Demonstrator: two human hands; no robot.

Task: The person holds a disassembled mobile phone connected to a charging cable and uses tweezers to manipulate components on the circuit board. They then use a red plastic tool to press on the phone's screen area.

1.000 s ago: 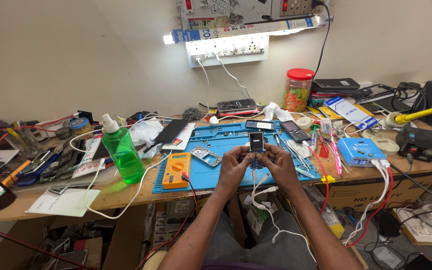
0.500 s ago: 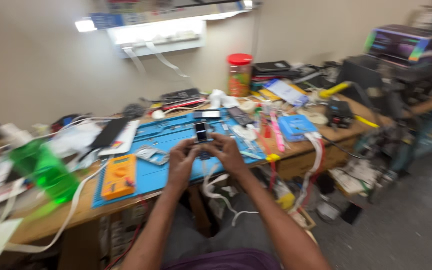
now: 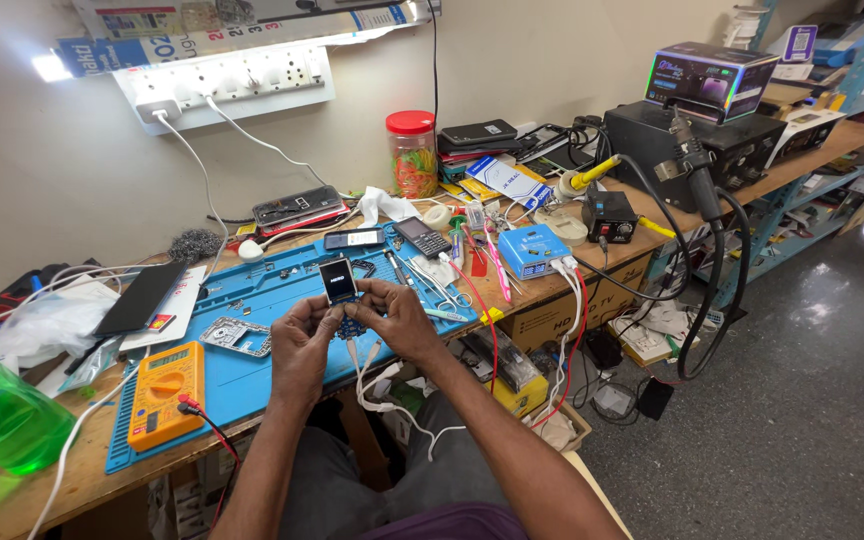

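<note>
Above the blue mat (image 3: 282, 300), I pinched the small phone (image 3: 340, 285) between both hands, left hand (image 3: 302, 345) and right hand (image 3: 397, 318) gripping its edges, screen upright so I could see it.

Plain cream wall (image 3: 572, 60) behind a long wooden worktop (image 3: 32, 490), cluttered along its whole length. Lit strip light (image 3: 52, 68) mounted high on the wall, left; white socket strip (image 3: 232, 80) just below it. Blue-framed shelving (image 3: 852, 60) at far right, stacked with boxes. Grey speckled floor (image 3: 812, 420), glossy, bright reflection near the right edge.
</note>
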